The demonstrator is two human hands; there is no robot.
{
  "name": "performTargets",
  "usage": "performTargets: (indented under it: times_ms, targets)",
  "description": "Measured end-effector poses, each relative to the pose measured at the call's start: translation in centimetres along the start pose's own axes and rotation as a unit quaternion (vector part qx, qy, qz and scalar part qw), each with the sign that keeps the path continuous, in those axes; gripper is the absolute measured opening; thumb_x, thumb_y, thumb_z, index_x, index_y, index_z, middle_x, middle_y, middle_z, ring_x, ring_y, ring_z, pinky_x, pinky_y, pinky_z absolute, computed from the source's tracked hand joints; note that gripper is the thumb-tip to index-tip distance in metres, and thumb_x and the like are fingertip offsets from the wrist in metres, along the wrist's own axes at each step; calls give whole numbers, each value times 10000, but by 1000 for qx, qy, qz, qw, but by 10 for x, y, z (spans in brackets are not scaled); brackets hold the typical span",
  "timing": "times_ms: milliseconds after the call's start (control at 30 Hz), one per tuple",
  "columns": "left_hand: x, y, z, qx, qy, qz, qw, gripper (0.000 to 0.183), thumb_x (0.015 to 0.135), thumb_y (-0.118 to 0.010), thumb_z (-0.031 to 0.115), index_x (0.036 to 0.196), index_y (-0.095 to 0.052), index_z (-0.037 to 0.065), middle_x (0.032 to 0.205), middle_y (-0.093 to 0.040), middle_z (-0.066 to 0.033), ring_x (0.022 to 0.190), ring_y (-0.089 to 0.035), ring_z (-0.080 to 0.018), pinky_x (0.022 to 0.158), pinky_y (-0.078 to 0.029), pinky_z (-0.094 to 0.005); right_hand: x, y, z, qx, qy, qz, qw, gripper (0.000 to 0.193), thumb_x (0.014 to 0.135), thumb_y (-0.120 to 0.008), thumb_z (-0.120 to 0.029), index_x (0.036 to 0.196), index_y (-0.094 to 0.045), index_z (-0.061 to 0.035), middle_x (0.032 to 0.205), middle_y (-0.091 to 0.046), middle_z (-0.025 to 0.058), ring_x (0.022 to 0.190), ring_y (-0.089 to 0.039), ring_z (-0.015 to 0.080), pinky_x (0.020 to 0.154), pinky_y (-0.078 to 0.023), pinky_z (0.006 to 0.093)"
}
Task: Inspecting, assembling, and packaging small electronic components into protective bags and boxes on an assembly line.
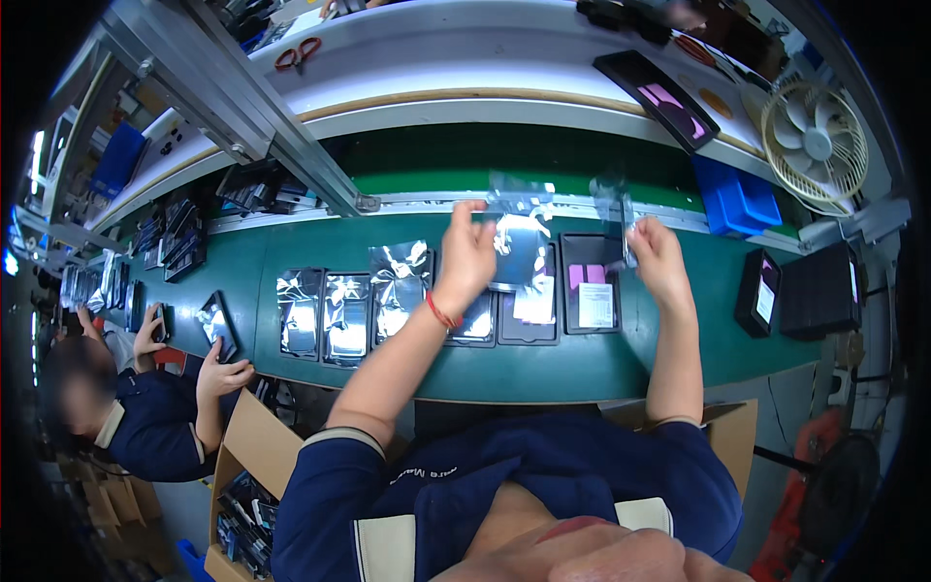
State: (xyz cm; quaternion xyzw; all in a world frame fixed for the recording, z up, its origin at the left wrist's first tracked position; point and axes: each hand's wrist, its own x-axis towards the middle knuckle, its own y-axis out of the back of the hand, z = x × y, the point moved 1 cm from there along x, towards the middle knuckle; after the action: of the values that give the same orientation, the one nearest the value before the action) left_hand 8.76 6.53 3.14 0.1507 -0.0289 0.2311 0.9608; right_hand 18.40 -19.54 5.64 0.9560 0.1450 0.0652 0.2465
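A seated person lifts clear shiny plastic sleeves above a green conveyor belt (679, 320) lined with flat dark devices.

The left hand (467, 254) pinches one crinkled clear sleeve (519, 199) at 12 o'clock, fingers closed on its edge. The right hand (659, 257) grips a second narrow sleeve (615, 209), its long axis pointing to 12. Three silver-bagged devices (346, 315) lie at 9 o'clock, seemingly finished; a bare dark tablet with a white label (592, 283) between the hands looks unbagged.
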Motion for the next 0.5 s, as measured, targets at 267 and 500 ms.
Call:
performTargets:
  times_ms: [267, 500]
  targets:
    - [-82, -47, -7, 254, -179, 32, 950, 535, 794, -585, -35, 1307, -458, 48, 1351, -343, -244, 1233, -389, -389, 937, -396, -437, -71, -6, 45, 260, -61, -60, 962, 122, 946, -525, -140, 838, -499, -91, 668, -502, -45, 514, -425, 31, 449, -359, 190]
    - [-96, -53, -32, 391, -289, -64, 872, 363, 846, -580, 165, 1160, -599, -17, 1301, -483, -259, 1237, -444, -400, 1034, -281, -566, -75, -19, 45, 257, -150, -70, 952, 168, 922, -565, -166, 801, -525, -56, 654, -549, 16, 503, -508, 124, 486, -434, 297]
